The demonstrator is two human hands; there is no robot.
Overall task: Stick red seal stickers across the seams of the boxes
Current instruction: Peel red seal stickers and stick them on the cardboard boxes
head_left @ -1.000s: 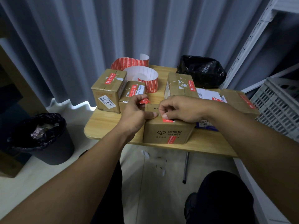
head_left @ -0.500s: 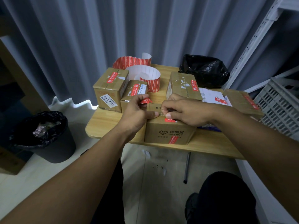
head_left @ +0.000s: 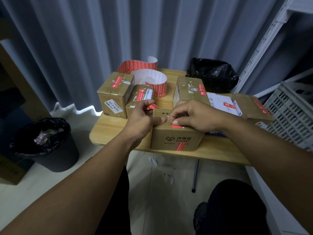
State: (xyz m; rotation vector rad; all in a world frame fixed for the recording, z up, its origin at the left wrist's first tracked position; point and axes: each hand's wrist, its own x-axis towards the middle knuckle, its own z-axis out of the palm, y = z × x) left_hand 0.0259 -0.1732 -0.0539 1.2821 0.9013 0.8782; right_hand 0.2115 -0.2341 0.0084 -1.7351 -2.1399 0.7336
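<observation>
The brown cardboard box printed SPENNY (head_left: pixel 176 138) stands at the near edge of the wooden tabletop (head_left: pixel 108 133). On its front top edge lies a red seal sticker (head_left: pixel 177 126), its visible length running side to side. The right hand (head_left: pixel 194 116) is directly over it, fingers curled, thumb tip on the sticker's left end; whether it pinches anything cannot be told. The left hand (head_left: pixel 144 119) is farther away. It presses its thumb on the box top and pinches a crumpled red sticker (head_left: pixel 151 106) above the box's far left corner. A second sticker (head_left: pixel 180 147) sits low on the box front. Five brown boxes in all, one white parcel (head_left: pixel 221 102), and one curled sticker strip (head_left: pixel 152 80) behind.
</observation>
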